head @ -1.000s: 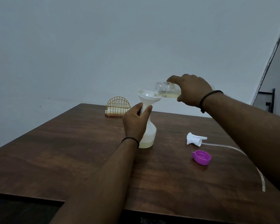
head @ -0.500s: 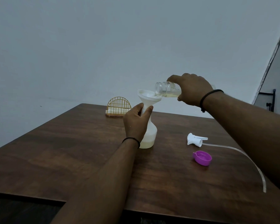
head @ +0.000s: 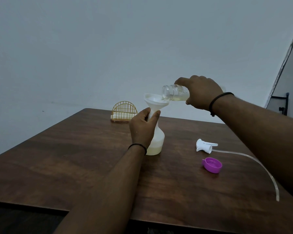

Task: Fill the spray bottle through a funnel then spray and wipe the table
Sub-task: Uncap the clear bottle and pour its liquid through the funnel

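Dark wooden table (head: pixel 74 157) with a brown grain filled most of the view beneath a plain pale wall. Standing upright near its middle was a white translucent plastic spray bottle (head: pixel 156 141), its bottom part holding pale yellowish liquid. Its neck was gripped by the left hand (head: pixel 142 129), thumb and fingers curled round it just under a white plastic funnel (head: pixel 155 101) seated in the opening. The right hand (head: pixel 201 92) was wrapped round a clear small bottle (head: pixel 173 92), tipped on its side with its mouth over the funnel's rim and some yellowish liquid inside. Behind the spray bottle, at the far edge, stood a gold wire arched holder (head: pixel 123 112). To the right lay a white trigger spray head (head: pixel 205 145) with a long clear curved tube (head: pixel 254 162), and just in front of it a purple round cap (head: pixel 212 165).
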